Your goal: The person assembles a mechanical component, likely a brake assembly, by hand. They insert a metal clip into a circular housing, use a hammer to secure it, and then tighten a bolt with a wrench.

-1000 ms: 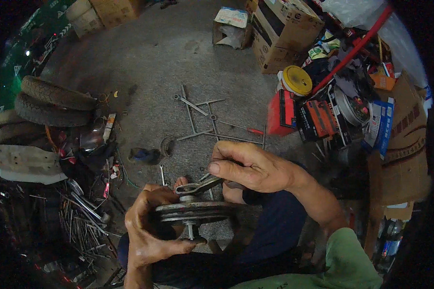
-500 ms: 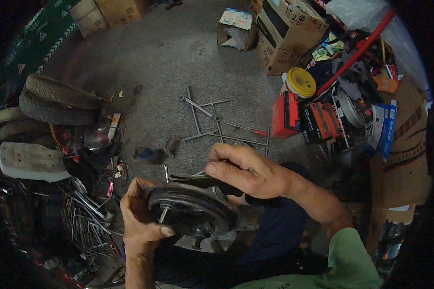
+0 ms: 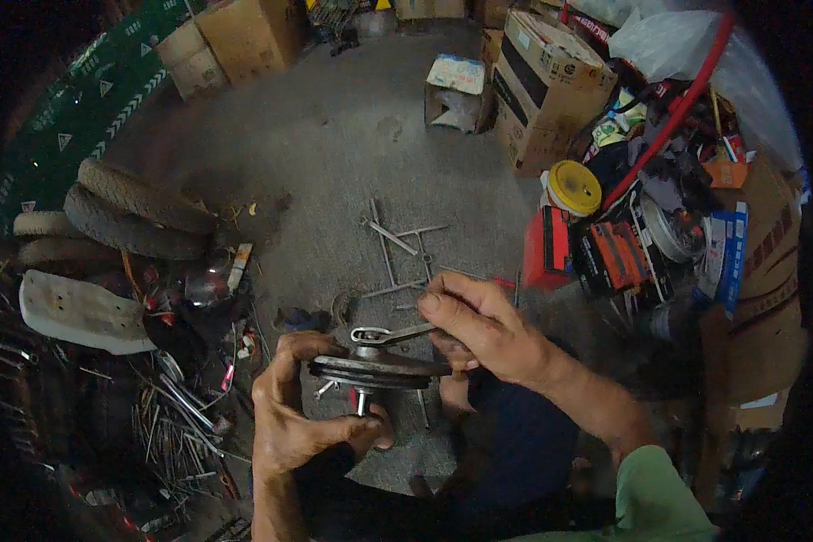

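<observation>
My left hand (image 3: 303,402) grips a round, dark metal brake plate (image 3: 379,372) by its left side, its thumb beside a bright metal pin (image 3: 362,402) that points down. The plate is seen nearly edge-on. On its upper side is a metal stub, and around or on that stub sits the looped end of a grey metal lever (image 3: 397,336). My right hand (image 3: 483,330) is closed on the lever's other end, thumb on top. Beyond my hands several T-handle wrenches (image 3: 384,239) and a combination spanner (image 3: 393,238) lie on the floor.
Stacked tyres (image 3: 140,212), a whitish panel (image 3: 86,312) and a heap of metal tools (image 3: 185,434) lie to the left. On the right are a red box (image 3: 544,248), a yellow-lidded bucket (image 3: 574,187), a red pole (image 3: 677,113) and cardboard boxes (image 3: 551,99).
The brake plate has turned from showing its face to nearly edge-on, lever side up. My right hand has moved slightly right and down with the lever. The whole view has shifted upward.
</observation>
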`<control>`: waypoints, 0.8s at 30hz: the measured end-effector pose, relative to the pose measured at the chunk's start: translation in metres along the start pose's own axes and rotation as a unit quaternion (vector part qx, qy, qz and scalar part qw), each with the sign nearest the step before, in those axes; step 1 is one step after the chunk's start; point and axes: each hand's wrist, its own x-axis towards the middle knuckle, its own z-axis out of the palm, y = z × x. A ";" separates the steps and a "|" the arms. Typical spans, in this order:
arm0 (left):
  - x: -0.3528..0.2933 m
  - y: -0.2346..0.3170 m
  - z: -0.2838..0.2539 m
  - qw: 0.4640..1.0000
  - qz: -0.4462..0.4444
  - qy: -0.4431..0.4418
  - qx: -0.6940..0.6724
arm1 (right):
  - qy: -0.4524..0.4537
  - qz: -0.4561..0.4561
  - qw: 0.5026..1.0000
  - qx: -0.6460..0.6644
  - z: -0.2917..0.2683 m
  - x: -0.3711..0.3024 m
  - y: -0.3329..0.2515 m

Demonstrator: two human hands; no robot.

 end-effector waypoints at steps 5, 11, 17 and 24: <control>0.008 0.006 0.018 0.990 0.011 0.138 0.003 | 0.087 -0.078 0.993 -0.027 0.004 0.000 0.010; 0.008 0.005 0.045 0.960 -0.226 0.086 -0.141 | 0.199 -0.189 0.945 -0.179 0.009 0.015 0.038; 0.018 0.024 0.065 0.963 -0.151 0.157 -0.159 | 0.220 -0.174 0.937 -0.206 0.039 0.012 0.034; 0.030 0.028 0.062 0.916 -0.123 0.265 -0.273 | 0.176 -0.199 0.949 -0.169 0.057 0.011 0.029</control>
